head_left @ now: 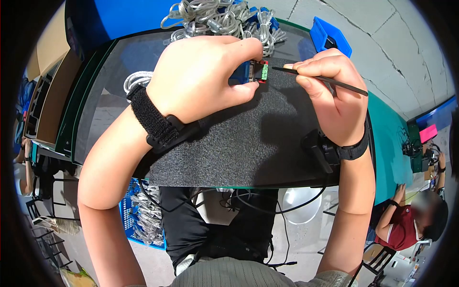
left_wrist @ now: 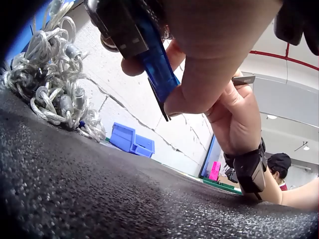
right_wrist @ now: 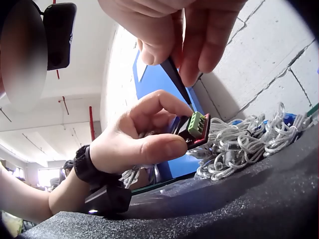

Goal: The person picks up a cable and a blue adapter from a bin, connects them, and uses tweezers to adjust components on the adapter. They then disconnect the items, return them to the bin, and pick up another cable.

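My left hand (head_left: 201,76) grips a small blue connector (head_left: 241,73) by its sides, thumb below and fingers above. At its right end sits a green terminal block (head_left: 265,71) on a red board; in the right wrist view the green terminal block (right_wrist: 196,124) faces up with several openings. My right hand (head_left: 334,91) pinches a thin black tool (head_left: 344,85) like a pen. In the right wrist view the tool (right_wrist: 175,79) points down at the block, its tip close by; whether they touch I cannot tell. The blue body (left_wrist: 158,64) shows in the left wrist view.
Coiled clear cables (head_left: 224,19) lie at the back of the dark mat (head_left: 224,153). A blue bin (head_left: 330,37) stands at the back right. Below the table's front left edge is a blue basket (head_left: 125,215) of cables. Another person (head_left: 406,225) is at the far right.
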{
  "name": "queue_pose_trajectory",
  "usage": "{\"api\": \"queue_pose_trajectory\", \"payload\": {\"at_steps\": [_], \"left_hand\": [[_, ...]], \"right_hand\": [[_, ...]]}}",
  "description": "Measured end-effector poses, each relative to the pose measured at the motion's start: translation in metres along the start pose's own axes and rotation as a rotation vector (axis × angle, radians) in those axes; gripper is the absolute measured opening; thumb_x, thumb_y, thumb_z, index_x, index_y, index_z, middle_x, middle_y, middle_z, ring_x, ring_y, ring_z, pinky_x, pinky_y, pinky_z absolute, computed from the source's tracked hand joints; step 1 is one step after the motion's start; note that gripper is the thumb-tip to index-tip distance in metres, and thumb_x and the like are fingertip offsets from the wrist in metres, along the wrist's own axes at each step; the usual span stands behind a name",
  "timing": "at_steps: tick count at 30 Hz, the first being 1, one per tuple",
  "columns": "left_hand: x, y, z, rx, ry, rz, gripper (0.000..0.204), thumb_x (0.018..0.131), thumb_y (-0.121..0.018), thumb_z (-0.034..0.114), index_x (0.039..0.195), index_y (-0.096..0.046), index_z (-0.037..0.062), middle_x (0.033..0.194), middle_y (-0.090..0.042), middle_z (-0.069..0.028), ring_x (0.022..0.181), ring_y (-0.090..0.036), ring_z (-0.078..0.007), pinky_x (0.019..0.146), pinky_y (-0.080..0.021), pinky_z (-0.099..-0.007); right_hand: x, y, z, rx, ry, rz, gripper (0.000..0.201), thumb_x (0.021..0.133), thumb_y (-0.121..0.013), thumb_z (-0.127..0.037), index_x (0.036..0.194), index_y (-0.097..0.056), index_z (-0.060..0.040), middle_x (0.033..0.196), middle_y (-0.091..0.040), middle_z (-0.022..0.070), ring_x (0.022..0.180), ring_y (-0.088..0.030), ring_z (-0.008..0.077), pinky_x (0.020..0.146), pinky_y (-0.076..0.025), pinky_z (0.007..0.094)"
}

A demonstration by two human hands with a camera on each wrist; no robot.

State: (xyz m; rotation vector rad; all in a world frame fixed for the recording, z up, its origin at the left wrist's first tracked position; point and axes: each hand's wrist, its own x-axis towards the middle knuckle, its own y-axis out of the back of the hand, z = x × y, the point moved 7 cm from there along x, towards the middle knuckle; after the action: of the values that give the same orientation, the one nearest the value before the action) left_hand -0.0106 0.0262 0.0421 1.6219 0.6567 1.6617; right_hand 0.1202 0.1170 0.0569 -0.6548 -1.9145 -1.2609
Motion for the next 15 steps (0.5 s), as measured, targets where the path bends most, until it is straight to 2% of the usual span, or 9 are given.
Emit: {"api": "queue_pose_trajectory", "payload": {"at_steps": [6,15], "left_hand": [[-0.0003,0.0009,-0.0004,-0.012,-0.018,0.030,0.032,0.069,-0.073,0.025,0.096,-0.060,0.0136,0.081,-0.064,-0.0075,0.075,-0.062,-0.0295,0.061,-0.048,-0.0363],[-0.0006,-0.0054,-0.0042,-0.044,0.023,-0.030,0.033,0.070,-0.073,0.026,0.096,-0.060,0.0130,0.077,-0.062,-0.0082,0.071,-0.061,-0.0284,0.058,-0.045,-0.0358]], "right_hand": [[-0.0006,0.0014,-0.0020,0.008,-0.003,0.018,0.015,0.073,-0.071,0.002,0.085,-0.064,-0.0007,0.076,-0.060,0.0107,0.070,-0.059,0.0247,0.063,-0.047,0.0305],[-0.0002,-0.0020,-0.0023,-0.039,0.044,-0.001,0.015,0.072,-0.071,0.003,0.084,-0.063,-0.0004,0.077,-0.060,0.0105,0.071,-0.059,0.0250,0.064,-0.048,0.0308]]}}
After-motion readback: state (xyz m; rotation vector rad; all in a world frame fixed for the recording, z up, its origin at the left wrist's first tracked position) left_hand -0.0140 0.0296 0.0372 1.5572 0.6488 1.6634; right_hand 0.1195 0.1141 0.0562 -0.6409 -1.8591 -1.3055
